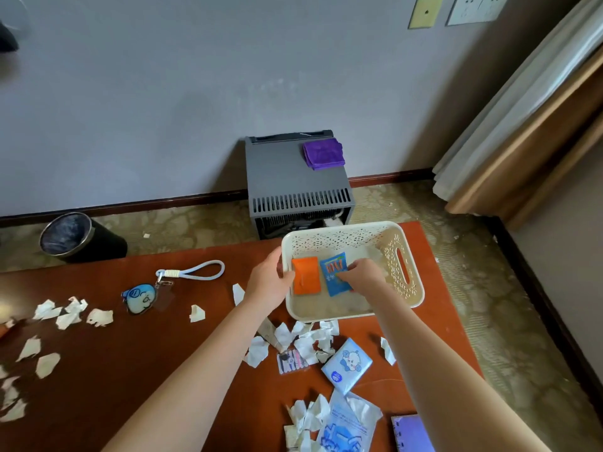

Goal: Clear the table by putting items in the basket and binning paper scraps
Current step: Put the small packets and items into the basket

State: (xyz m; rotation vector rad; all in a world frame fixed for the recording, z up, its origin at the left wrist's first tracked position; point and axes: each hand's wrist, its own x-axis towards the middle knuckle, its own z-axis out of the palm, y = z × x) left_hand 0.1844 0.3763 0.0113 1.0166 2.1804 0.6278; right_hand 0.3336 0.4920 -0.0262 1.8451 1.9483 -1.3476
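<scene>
A cream plastic basket (404, 265) stands at the far right of the red-brown table (137, 347). Inside it lie an orange packet (306, 275) and a blue packet (334, 278). My left hand (267, 282) grips the basket's left rim. My right hand (362, 275) reaches into the basket and its fingers pinch the blue packet. Torn white paper scraps (293, 340) lie scattered over the table. A blue keychain (138, 298) with a looped strap lies left of the basket. A tissue pack (346, 363) and a small striped card (292, 362) lie near the front.
A black bin (78, 238) stands on the carpet beyond the table's far left edge. A grey box (293, 187) with a purple cloth (323, 153) sits against the wall behind the basket. A plastic wrapper (342, 429) and a purple notebook (411, 432) lie at the table's front.
</scene>
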